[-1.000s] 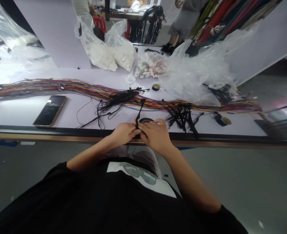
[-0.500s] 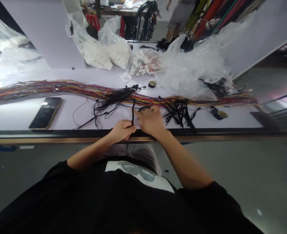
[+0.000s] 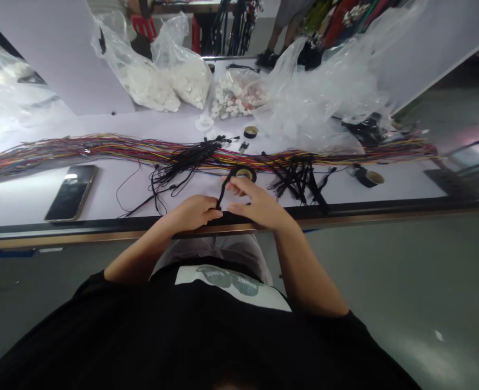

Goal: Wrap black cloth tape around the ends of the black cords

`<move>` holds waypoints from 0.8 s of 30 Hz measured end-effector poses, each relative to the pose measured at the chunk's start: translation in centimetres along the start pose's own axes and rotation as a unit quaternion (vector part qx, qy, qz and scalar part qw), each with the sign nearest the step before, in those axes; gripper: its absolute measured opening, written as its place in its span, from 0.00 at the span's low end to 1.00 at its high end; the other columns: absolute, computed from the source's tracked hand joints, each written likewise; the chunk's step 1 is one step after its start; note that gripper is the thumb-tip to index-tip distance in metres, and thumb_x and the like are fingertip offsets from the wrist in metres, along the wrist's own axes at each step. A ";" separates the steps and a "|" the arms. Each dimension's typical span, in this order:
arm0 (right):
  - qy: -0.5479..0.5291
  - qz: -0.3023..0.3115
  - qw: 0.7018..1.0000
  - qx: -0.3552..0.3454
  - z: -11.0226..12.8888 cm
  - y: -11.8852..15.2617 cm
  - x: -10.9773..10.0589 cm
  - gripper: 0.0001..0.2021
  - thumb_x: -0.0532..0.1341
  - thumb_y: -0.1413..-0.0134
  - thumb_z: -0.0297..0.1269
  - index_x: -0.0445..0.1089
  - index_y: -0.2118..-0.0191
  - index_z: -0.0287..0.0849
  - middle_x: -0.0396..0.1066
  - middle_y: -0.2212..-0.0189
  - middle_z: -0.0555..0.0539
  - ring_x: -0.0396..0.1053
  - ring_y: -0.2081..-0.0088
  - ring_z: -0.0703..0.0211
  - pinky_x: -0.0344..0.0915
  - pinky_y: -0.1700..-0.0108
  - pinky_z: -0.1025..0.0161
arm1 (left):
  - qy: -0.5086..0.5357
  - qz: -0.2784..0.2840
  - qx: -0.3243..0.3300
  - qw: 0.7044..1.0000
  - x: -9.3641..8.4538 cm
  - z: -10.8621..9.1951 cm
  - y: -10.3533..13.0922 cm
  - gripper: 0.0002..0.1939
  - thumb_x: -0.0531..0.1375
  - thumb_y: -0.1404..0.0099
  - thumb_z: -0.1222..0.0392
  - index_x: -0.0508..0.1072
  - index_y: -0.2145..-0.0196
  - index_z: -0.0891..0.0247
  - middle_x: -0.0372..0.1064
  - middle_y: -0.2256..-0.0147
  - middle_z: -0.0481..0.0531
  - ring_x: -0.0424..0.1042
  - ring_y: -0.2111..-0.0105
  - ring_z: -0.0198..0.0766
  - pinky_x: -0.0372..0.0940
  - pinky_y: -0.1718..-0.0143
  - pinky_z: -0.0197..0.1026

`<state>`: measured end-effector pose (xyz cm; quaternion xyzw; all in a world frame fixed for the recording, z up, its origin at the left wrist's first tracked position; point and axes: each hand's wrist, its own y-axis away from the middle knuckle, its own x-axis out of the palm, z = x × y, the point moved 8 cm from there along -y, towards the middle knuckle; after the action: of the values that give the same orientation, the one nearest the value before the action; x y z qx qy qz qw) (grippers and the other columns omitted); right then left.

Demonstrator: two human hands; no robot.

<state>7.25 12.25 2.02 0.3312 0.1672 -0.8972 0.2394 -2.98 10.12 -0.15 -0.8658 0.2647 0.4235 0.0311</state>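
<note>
My left hand (image 3: 198, 212) is at the table's front edge, its thumb and fingers pinched on the lower end of a short black cable (image 3: 224, 190). The cable runs up and slightly right toward a roll of black tape (image 3: 245, 174); I cannot tell whether they touch. My right hand (image 3: 260, 206) is just right of the cable, thumb and fingers apart, with nothing seen between them. The tape roll lies just beyond its fingertips. Behind my hands, a long bundle of coloured wires (image 3: 137, 150) stretches across the table, with thin black wires (image 3: 188, 161) on it.
A phone (image 3: 72, 193) lies at left. Black cable pieces (image 3: 300, 181) are heaped at right, near another tape roll (image 3: 369, 177). A third roll (image 3: 250, 132) sits behind the wires. Bags of white connectors (image 3: 191, 81) and clear plastic (image 3: 316, 103) line the back. A person's legs (image 3: 284, 27) show beyond.
My right hand has drawn back slightly and its fingers have spread, so the tape roll beside it shows more fully. My left hand keeps its pinch on the cable, whose upper part now leans right.
</note>
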 end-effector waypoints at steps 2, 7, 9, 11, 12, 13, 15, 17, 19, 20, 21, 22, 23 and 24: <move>-0.098 -0.023 0.995 0.014 0.2 0.1 0.4 0.17 0.59 0.51 0.45 0.71 0.57 0.42 0.71 0.63 0.47 0.67 0.64 0.60 0.64 0.61 0.61 | -0.028 0.015 0.008 0.999 0.2 -0.2 -0.1 0.08 0.55 0.41 0.64 0.68 0.77 0.65 0.69 0.78 0.47 0.66 0.78 0.31 0.55 0.74 0.32; -0.187 -0.146 0.967 0.091 -1.4 0.5 0.4 0.15 0.62 0.55 0.50 0.68 0.75 0.42 0.67 0.79 0.53 0.64 0.75 0.64 0.61 0.70 0.64 | -0.022 -0.008 -0.010 1.000 0.0 0.2 0.0 0.12 0.54 0.39 0.61 0.68 0.79 0.65 0.67 0.80 0.47 0.65 0.79 0.31 0.54 0.75 0.32; -0.211 -0.176 0.955 0.113 -2.2 0.7 0.5 0.16 0.63 0.58 0.50 0.64 0.79 0.42 0.65 0.83 0.54 0.62 0.78 0.65 0.60 0.72 0.65 | -0.045 -0.041 -0.008 0.998 -0.2 0.2 0.1 0.13 0.53 0.38 0.59 0.70 0.77 0.64 0.69 0.79 0.48 0.66 0.78 0.32 0.54 0.74 0.33; -0.240 -0.199 0.941 0.129 -2.8 0.9 0.6 0.17 0.64 0.59 0.50 0.60 0.81 0.43 0.63 0.85 0.55 0.60 0.81 0.66 0.59 0.74 0.66 | -0.098 -0.070 -0.003 0.993 -0.3 -0.1 0.2 0.14 0.52 0.37 0.57 0.71 0.76 0.64 0.71 0.77 0.50 0.67 0.76 0.34 0.54 0.73 0.34; -0.253 -0.207 0.935 0.134 -3.0 1.0 0.7 0.18 0.64 0.59 0.50 0.59 0.81 0.43 0.62 0.86 0.56 0.59 0.82 0.67 0.58 0.74 0.66 | -0.126 -0.076 -0.005 0.989 -0.1 -0.2 0.2 0.15 0.52 0.37 0.56 0.72 0.76 0.64 0.72 0.76 0.51 0.68 0.75 0.35 0.54 0.73 0.35; -0.266 -0.213 0.930 0.137 -3.1 1.1 0.9 0.19 0.64 0.60 0.51 0.59 0.81 0.43 0.62 0.87 0.56 0.59 0.83 0.67 0.58 0.75 0.66 | -0.151 -0.076 -0.011 0.986 0.1 -0.2 0.1 0.16 0.51 0.37 0.55 0.72 0.76 0.64 0.73 0.75 0.52 0.69 0.74 0.37 0.54 0.73 0.36; -0.280 -0.214 0.925 0.143 -3.2 1.2 1.4 0.19 0.63 0.59 0.52 0.58 0.81 0.44 0.61 0.88 0.57 0.58 0.84 0.68 0.57 0.76 0.67 | -0.190 -0.070 -0.032 0.979 0.9 -0.3 -0.2 0.18 0.49 0.36 0.54 0.74 0.74 0.65 0.74 0.73 0.56 0.71 0.71 0.41 0.57 0.71 0.38; -0.269 -0.209 0.928 0.148 -3.1 1.4 1.7 0.20 0.63 0.59 0.53 0.58 0.82 0.44 0.61 0.88 0.56 0.58 0.83 0.67 0.57 0.76 0.66 | -0.218 -0.060 -0.043 0.973 1.8 -0.7 -0.5 0.19 0.47 0.35 0.55 0.74 0.69 0.66 0.74 0.70 0.60 0.73 0.68 0.45 0.60 0.69 0.40; -0.225 -0.209 0.940 0.150 -2.8 1.7 1.3 0.19 0.62 0.58 0.53 0.57 0.82 0.44 0.61 0.87 0.55 0.58 0.82 0.66 0.57 0.75 0.66 | -0.232 -0.047 -0.045 0.971 2.8 -1.1 -0.6 0.19 0.45 0.34 0.60 0.73 0.63 0.69 0.74 0.66 0.62 0.74 0.65 0.49 0.62 0.68 0.43; -0.194 -0.214 0.946 0.149 -2.6 2.0 0.7 0.19 0.61 0.57 0.52 0.58 0.82 0.44 0.61 0.87 0.55 0.59 0.82 0.65 0.56 0.75 0.65 | -0.228 -0.045 -0.042 0.972 3.1 -1.2 -0.5 0.18 0.45 0.34 0.62 0.72 0.59 0.69 0.74 0.64 0.63 0.74 0.64 0.49 0.63 0.67 0.43; -0.156 -0.224 0.950 0.150 -2.5 2.3 -0.3 0.18 0.61 0.57 0.52 0.59 0.81 0.44 0.62 0.86 0.54 0.59 0.81 0.65 0.56 0.74 0.65 | -0.216 -0.047 -0.036 0.975 3.2 -1.3 -0.4 0.17 0.46 0.35 0.62 0.70 0.55 0.69 0.73 0.60 0.63 0.74 0.63 0.48 0.64 0.66 0.44; -0.118 -0.238 0.952 0.154 -2.6 2.7 -1.6 0.17 0.60 0.56 0.51 0.60 0.80 0.44 0.62 0.85 0.54 0.59 0.80 0.64 0.56 0.74 0.64 | -0.197 -0.055 -0.029 0.978 3.0 -1.3 -0.3 0.18 0.47 0.35 0.61 0.67 0.51 0.68 0.71 0.56 0.62 0.73 0.61 0.47 0.64 0.64 0.43; -0.076 -0.262 0.948 0.161 -2.7 3.2 -3.4 0.16 0.59 0.55 0.51 0.60 0.79 0.44 0.62 0.84 0.54 0.59 0.79 0.63 0.56 0.73 0.64 | -0.175 -0.068 -0.025 0.982 2.6 -1.1 -0.2 0.19 0.49 0.35 0.59 0.63 0.47 0.66 0.69 0.53 0.61 0.73 0.59 0.46 0.65 0.62 0.43; -0.024 -0.278 0.944 0.177 -3.0 3.6 -5.3 0.15 0.59 0.55 0.50 0.60 0.79 0.44 0.63 0.83 0.53 0.59 0.79 0.63 0.56 0.72 0.63 | -0.155 -0.088 -0.030 0.983 1.7 -0.5 0.0 0.21 0.51 0.35 0.57 0.61 0.45 0.64 0.68 0.50 0.59 0.72 0.57 0.45 0.65 0.60 0.42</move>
<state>14.29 12.33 2.90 0.2875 0.0849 -0.9508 -0.0780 -1.78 9.20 -1.13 -0.8098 0.1665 0.5564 0.0827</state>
